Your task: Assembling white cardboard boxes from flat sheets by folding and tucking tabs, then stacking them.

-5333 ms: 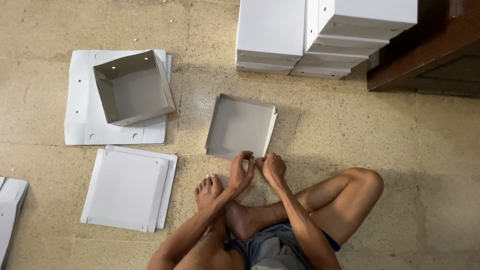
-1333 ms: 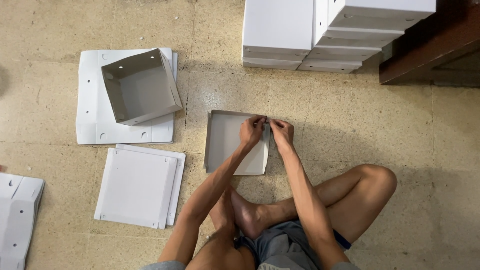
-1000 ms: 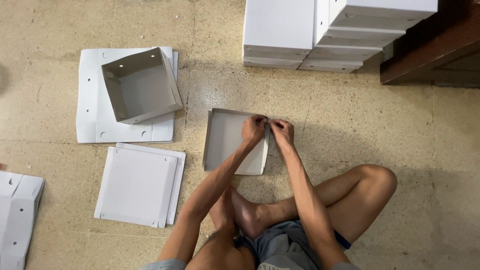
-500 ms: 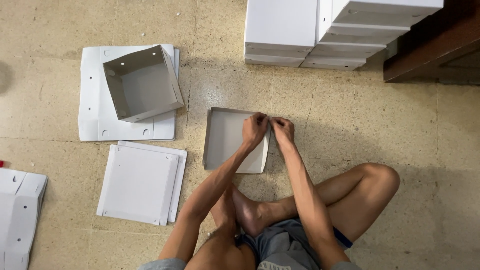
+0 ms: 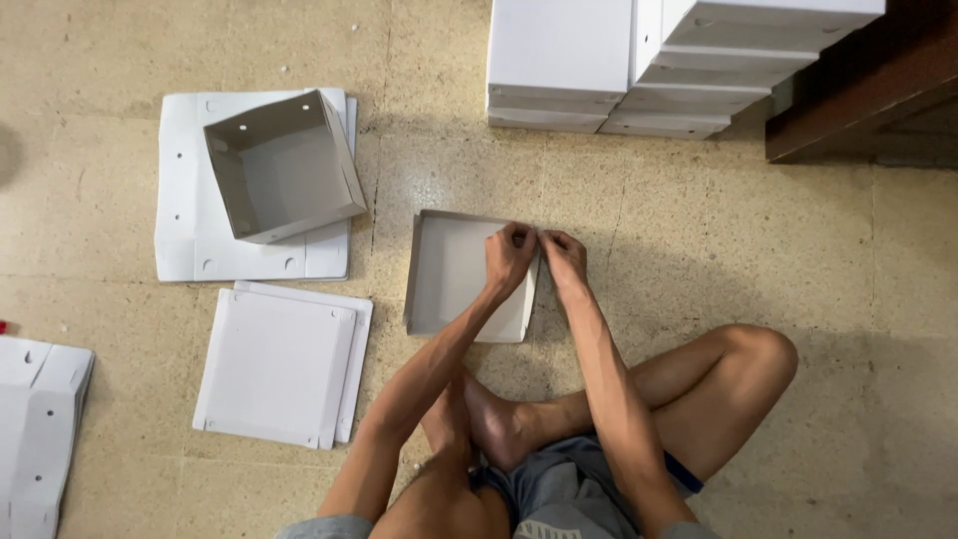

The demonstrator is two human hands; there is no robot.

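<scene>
I sit cross-legged on a speckled stone floor. In front of my feet lies a shallow grey-white cardboard tray (image 5: 447, 274), partly folded, open side up. My left hand (image 5: 510, 258) pinches the tray's far right corner, fingers curled over the right wall. My right hand (image 5: 565, 258) meets it from the outside and grips the same corner. The two hands touch at the fingertips. The corner flap itself is hidden under my fingers.
A folded open box (image 5: 282, 167) rests on a stack of flat white blanks (image 5: 183, 225) at the left. More flat blanks (image 5: 279, 363) lie nearer, others at the far left edge (image 5: 38, 429). Stacked finished boxes (image 5: 639, 60) stand ahead, beside dark wooden furniture (image 5: 863, 85).
Five seconds ago my hands were close to my feet, off the tray; they have reached forward to its far right corner. Over the last second they barely moved.
</scene>
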